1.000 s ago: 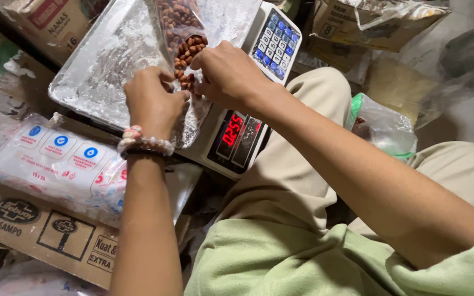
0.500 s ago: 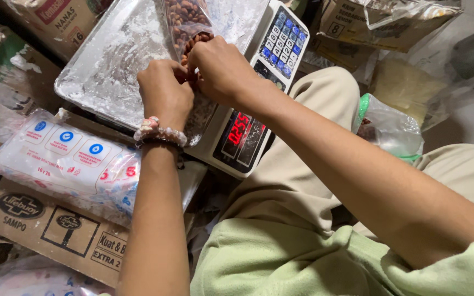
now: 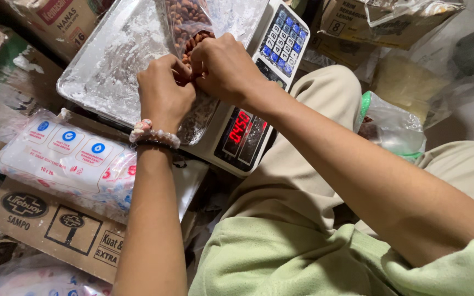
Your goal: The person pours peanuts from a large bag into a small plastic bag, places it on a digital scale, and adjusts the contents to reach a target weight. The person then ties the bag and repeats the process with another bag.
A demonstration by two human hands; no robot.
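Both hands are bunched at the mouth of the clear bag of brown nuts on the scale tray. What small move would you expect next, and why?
Probably a tighter pinch and twist of the bag's neck. The left hand and right hand meet at the gathered mouth of the nut bag, which lies on the powder-dusted scale tray with the scale's red display lit. Whether the neck is already closed is hidden by the fingers.

Brown printed cardboard boxes point(image 3: 56, 230) stacked at lower left, more cartons point(image 3: 390, 22) seen at top right, crumpled clear plastic sheeting point(image 3: 445, 71) lit dimly
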